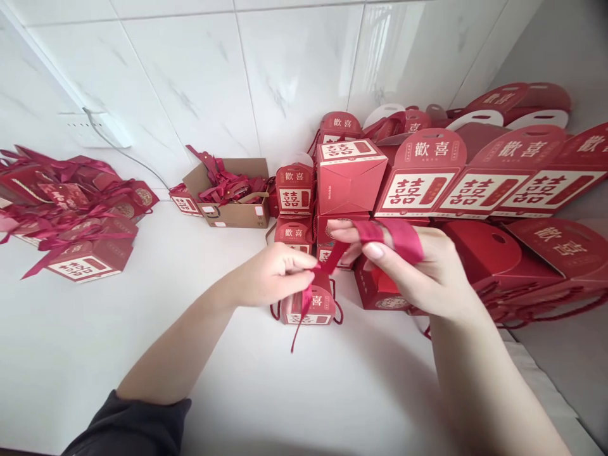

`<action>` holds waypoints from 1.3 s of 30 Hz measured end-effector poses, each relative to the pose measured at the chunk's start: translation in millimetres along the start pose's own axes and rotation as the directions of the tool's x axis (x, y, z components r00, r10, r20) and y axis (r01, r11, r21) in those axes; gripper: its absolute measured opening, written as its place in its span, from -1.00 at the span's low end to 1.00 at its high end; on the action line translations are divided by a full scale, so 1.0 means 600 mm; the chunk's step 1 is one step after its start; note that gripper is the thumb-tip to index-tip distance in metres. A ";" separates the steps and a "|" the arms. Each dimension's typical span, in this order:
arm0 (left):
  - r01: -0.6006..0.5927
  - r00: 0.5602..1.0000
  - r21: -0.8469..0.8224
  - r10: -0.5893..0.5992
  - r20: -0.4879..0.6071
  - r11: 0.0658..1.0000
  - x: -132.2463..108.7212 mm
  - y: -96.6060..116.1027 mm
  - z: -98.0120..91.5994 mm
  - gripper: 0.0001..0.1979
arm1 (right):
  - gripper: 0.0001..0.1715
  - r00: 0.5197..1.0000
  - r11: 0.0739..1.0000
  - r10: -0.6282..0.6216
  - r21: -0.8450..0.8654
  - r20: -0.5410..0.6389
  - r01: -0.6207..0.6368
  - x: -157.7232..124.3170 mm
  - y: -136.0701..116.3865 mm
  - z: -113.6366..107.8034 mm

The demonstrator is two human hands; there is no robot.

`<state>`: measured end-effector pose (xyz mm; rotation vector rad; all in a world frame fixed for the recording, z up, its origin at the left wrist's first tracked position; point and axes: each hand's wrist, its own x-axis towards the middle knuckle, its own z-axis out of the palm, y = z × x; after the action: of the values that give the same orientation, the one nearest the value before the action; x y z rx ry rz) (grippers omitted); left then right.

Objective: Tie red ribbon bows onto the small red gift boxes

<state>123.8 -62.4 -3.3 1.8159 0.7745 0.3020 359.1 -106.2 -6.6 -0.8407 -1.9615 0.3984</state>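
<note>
A dark red satin ribbon (pixel 408 240) is looped round the fingers of my right hand (pixel 427 266), whose thumb presses toward it. From there the ribbon runs across to my left hand (pixel 270 275), which pinches it between thumb and fingers. A loose tail hangs below the left fingertips. Behind and under that tail, a small red gift box (pixel 311 304) with cord handles stands on the white table, partly covered by the ribbon and fingers. Both hands are held above the table, in front of the stacked boxes.
Red gift boxes (pixel 422 171) with white character labels are stacked at the right. A cardboard box (pixel 237 215) of red ribbons stands by the tiled wall (pixel 190 76). Ribbon-tied boxes (pixel 90 253) lie at the left. A cable (pixel 123 152) hangs from the wall socket (pixel 95 130).
</note>
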 end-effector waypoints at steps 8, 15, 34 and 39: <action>-0.150 0.983 -0.280 0.114 -0.142 0.948 -0.007 0.006 -0.003 -0.57 | -0.58 0.982 0.988 0.074 -0.145 0.174 -0.049 0.017 0.033 0.031; -0.086 0.930 -0.057 0.060 -0.363 0.995 0.008 -0.001 -0.021 -0.57 | -0.61 0.939 0.975 0.081 -0.221 0.334 -0.006 0.018 0.023 0.045; -0.340 0.940 0.115 0.337 0.046 0.933 0.004 -0.011 0.016 -0.74 | -0.71 1.000 0.999 -0.003 0.040 0.011 0.003 0.017 0.052 0.048; -0.487 0.873 0.118 0.483 0.063 0.865 0.005 -0.017 0.011 -0.79 | -0.70 0.998 0.998 -0.059 0.035 0.000 0.059 0.016 0.043 0.056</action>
<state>126.1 -63.2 -15.4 2.1238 0.3036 0.5591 337.3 -79.3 -32.8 -0.7591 -1.9702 0.3976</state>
